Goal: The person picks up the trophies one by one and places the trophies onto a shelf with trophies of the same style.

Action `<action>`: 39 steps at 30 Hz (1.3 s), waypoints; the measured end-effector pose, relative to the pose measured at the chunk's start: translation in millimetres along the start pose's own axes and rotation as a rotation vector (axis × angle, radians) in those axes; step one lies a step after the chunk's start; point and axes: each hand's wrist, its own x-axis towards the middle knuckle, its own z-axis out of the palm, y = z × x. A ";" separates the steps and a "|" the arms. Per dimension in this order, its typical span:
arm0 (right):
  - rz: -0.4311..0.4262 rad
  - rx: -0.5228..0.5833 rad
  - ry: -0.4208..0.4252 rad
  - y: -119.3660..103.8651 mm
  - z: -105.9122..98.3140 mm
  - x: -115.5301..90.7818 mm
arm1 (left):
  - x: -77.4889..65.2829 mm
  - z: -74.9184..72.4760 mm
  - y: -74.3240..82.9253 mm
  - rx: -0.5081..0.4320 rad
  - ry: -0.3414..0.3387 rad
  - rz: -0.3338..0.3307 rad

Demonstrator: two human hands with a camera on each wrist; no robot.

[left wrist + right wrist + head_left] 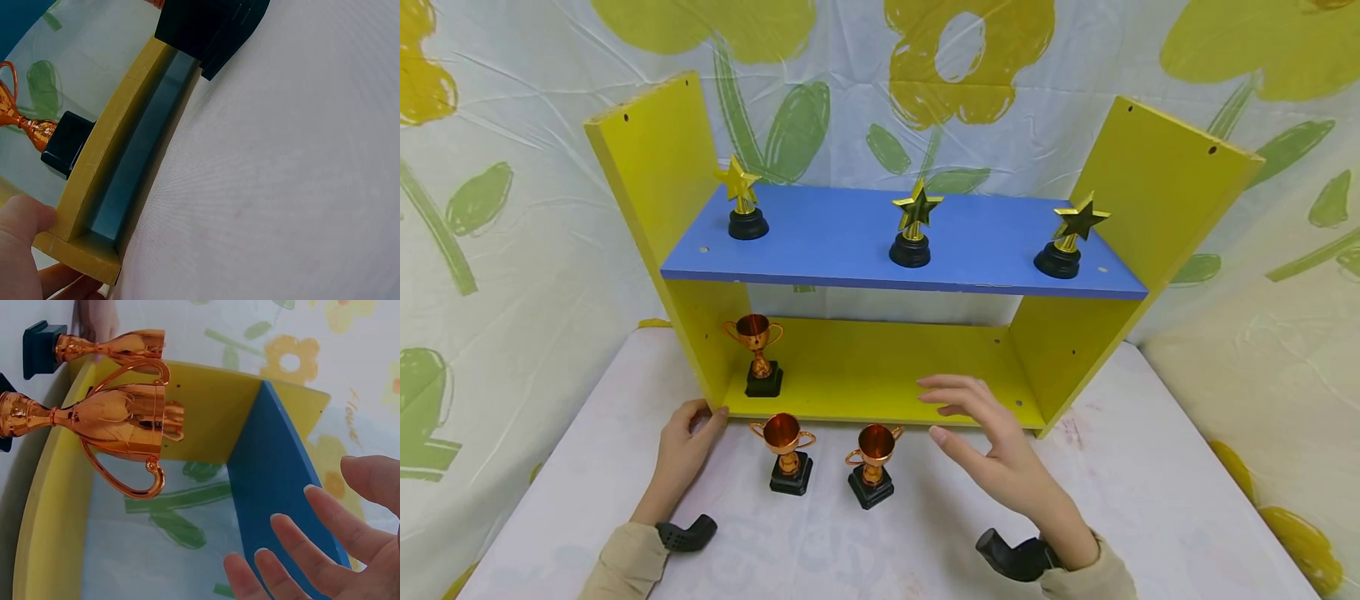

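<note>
My left hand [683, 446] grips the lower left front corner of a yellow and blue shelf [880, 408]; the left wrist view shows the thumb [28, 215] on its yellow edge and fingers round the side. My right hand [992, 450] hovers before the lower board, fingers spread and holding nothing. Nearest to it, a bronze-coloured trophy cup [876, 446] with a black base stands on the table. A second trophy cup [782, 437] is on the table to its left. Another trophy cup [758, 337] stands at the left end of the lower board.
Three gold star trophies stand on the blue board: a left one [745, 204], a middle one [913, 221] and a right one [1071, 233]. Yellow side panels [1172, 175] rise at both ends. A white-covered table [1150, 475] lies under everything, with a flower-printed cloth [842, 125] behind.
</note>
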 end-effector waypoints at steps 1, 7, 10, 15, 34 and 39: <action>0.000 0.001 -0.001 0.4 0.6 0.1 | 0.0 0.1 -0.1 0.002 -0.001 -0.001; 0.008 0.016 -0.013 3.1 3.3 0.4 | 0.3 0.2 -0.5 0.001 0.004 0.003; 0.020 0.024 -0.023 2.6 4.1 0.8 | 0.2 0.1 -0.5 0.000 0.004 0.003; 0.043 0.026 -0.039 1.1 5.1 1.4 | 0.3 -0.1 -1.0 0.001 0.000 -0.002; 0.108 0.019 -0.091 0.5 12.3 -0.6 | 0.7 -0.6 -4.5 0.001 -0.003 0.022; 0.086 0.022 -0.129 3.6 16.9 -0.3 | 1.1 -0.9 -3.1 -0.009 -0.012 0.018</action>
